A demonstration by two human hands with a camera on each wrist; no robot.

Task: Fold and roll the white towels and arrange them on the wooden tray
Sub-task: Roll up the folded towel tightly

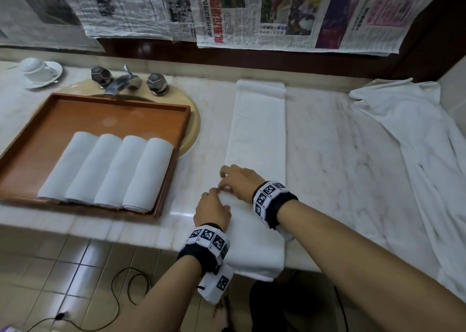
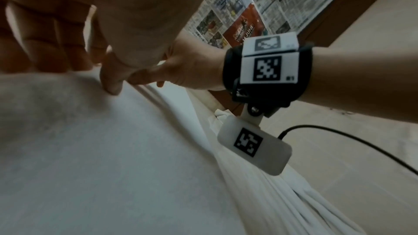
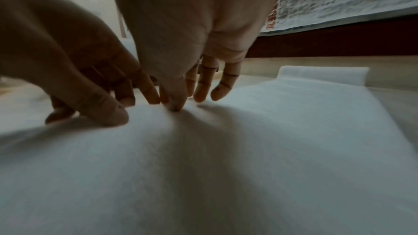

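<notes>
A long white towel (image 1: 259,135) folded into a narrow strip lies lengthwise on the marble counter, its near end hanging over the front edge. Both hands meet at its left edge, near the front. My left hand (image 1: 211,198) pinches that edge, thumb on top (image 3: 108,113). My right hand (image 1: 224,181), just beyond it, pinches the same edge with thumb (image 3: 176,106) and forefinger, the other fingers loose above the cloth. The far end of the towel (image 3: 321,74) is turned up slightly. On the left, the wooden tray (image 1: 100,114) holds several rolled white towels (image 1: 108,170) side by side along its near rim.
A loose, crumpled white towel (image 1: 403,142) covers the counter's right side. The tray sits over a beige sink (image 1: 194,122) below a chrome faucet (image 1: 121,82). An upturned cup on a saucer (image 1: 37,70) stands far left. Newspapers cover the wall. A black cable (image 1: 126,294) lies on the floor.
</notes>
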